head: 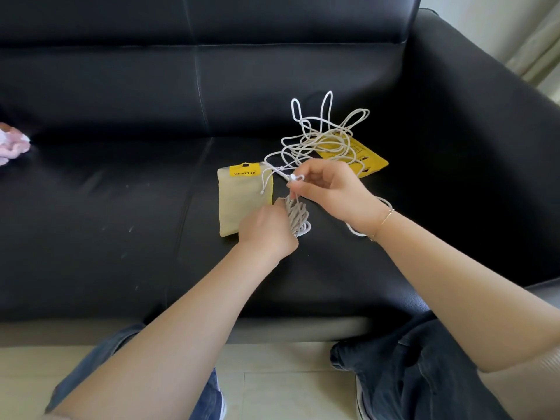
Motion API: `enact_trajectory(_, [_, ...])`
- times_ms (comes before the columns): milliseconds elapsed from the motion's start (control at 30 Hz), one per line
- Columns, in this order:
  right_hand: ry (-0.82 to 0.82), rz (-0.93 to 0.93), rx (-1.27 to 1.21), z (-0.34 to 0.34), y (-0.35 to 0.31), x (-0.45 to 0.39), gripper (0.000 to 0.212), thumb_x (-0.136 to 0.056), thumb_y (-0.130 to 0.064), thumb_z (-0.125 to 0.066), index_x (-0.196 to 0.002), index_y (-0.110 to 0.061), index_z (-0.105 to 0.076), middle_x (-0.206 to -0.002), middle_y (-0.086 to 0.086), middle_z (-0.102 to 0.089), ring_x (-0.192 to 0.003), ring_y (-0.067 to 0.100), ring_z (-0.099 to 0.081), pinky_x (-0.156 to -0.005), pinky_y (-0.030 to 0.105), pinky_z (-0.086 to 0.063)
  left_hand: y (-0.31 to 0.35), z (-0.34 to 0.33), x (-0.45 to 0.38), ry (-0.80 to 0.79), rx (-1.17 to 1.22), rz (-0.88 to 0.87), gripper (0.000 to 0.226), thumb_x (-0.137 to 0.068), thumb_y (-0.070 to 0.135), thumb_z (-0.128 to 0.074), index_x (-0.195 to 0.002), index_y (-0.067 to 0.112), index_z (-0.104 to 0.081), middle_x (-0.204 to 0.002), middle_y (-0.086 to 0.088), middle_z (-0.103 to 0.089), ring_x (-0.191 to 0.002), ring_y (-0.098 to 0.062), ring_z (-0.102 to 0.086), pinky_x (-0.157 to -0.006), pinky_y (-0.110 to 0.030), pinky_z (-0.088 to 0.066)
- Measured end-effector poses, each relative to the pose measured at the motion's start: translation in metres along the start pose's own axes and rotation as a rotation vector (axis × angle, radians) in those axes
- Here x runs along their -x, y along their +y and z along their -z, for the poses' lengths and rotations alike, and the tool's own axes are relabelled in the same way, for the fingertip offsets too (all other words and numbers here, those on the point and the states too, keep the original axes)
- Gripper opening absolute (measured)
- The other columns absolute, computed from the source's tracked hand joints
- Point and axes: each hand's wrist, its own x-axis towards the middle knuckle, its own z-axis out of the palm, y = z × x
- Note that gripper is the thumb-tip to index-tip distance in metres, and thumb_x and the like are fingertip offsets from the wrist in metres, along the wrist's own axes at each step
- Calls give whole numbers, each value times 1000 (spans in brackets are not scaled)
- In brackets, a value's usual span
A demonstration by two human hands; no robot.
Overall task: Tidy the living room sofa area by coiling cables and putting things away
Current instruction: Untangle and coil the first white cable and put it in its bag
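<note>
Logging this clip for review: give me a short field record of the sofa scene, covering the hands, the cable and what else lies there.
left hand: grips the coiled bundle
right hand: pinches the white cable near its end
loose cable: tangled loops, partly over the yellow packet
pale pouch: flat on the seat, beside the left hand
sofa: black
far left: pink item, cut off by frame
progress: coiling part done

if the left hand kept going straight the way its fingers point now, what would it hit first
Probably the pale pouch with the yellow label: the left hand, gripping the coiled white cable, points up and away along the pouch's right edge. Depth is unclear, so it might pass just above.
</note>
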Motion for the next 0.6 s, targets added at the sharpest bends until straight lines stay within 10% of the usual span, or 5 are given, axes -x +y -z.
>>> enact_trajectory(267, [288,-332,-69,19,9,-10,18,-96,-12,-57,-78,-13,-59,-109,12,-71,-88,14,-72,-89,31,-57,14,-8,14,60,-76,-85,43,-88,26,-69,-126,14,-52,-116,-6,-61,-103,-22,-60,-71,-29,-45])
enact_trajectory(600, [35,-31,-153,6,-27,9,8,-91,-4,-64,-87,3,-63,-76,13,-63,-67,17,-66,-75,32,-58,11,-5,-7,-6,61,22,30,-88,25,-61,-113,11,-54,-99,-6,-61,-85,-22,-56,-68,-32,-45])
